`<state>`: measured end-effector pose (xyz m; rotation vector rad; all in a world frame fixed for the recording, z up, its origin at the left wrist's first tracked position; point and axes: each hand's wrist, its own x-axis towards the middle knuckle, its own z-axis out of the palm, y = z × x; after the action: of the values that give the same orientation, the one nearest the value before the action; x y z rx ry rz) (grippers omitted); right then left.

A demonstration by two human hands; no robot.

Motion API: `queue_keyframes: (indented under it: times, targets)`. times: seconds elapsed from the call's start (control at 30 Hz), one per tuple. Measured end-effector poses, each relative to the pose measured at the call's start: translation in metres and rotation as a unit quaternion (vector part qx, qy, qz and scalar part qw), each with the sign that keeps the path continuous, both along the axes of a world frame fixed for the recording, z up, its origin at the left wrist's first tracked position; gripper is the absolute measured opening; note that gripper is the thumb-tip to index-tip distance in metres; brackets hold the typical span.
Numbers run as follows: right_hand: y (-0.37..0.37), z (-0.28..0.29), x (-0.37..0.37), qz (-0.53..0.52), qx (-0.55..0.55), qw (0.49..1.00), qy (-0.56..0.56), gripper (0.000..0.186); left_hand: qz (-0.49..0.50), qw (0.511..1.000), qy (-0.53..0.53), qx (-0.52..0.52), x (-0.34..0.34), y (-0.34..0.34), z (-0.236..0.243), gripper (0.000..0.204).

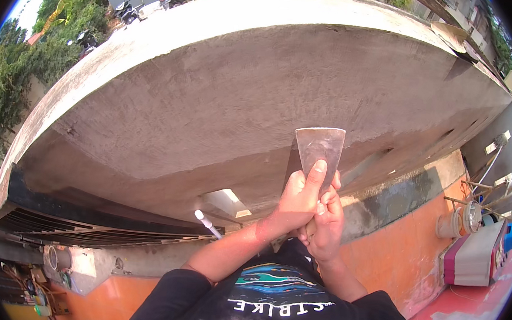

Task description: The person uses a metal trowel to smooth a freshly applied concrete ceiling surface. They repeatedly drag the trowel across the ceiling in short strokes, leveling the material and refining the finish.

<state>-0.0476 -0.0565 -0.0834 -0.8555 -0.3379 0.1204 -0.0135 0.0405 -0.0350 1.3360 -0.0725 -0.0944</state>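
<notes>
A scraper [320, 142] with a wide, flared metal blade points away from me, its edge up against the plastered wall face [225, 96] or just in front of it; I cannot tell if they touch. My left hand [299, 197] is closed on it, the thumb pressed flat on the blade. Just below and to the right, my right hand [327, 227] is closed round the lower part, its fingers against my left hand. The handle is mostly hidden by both hands. Behind my left forearm sticks out a white rod [206, 223] with a rounded end.
The wall's pale top [250, 16] curves across the far side, with a small opening [228, 202] low down. Below lies an orange floor [381, 262]. Buckets [449, 224] and a white and maroon box-like thing [473, 255] stand at right; a dark metal grille [79, 230] is at left.
</notes>
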Motion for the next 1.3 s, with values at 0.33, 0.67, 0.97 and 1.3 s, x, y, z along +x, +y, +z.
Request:
queue_keyframes:
  times: [0.33,0.67,0.97,1.3]
  targets:
    - [0.004,-0.036,-0.019,-0.01,-0.08,0.992,0.098,0.007,-0.008,0.996,0.043,-0.077,-0.009,0.002,-0.052,0.055]
    - [-0.005,0.026,0.018,-0.023,-0.028,0.999,-0.018,0.007,0.007,0.993,-0.115,-0.023,0.017,0.002,0.025,0.062]
    - [-0.014,-0.051,-0.025,-0.003,-0.082,0.992,0.096,0.008,0.0,0.997,0.045,-0.065,-0.011,-0.008,-0.067,0.056]
    - [0.008,-0.003,0.01,-0.017,-0.056,0.998,-0.007,0.011,0.029,0.999,-0.024,-0.016,0.004,0.009,-0.004,0.058]
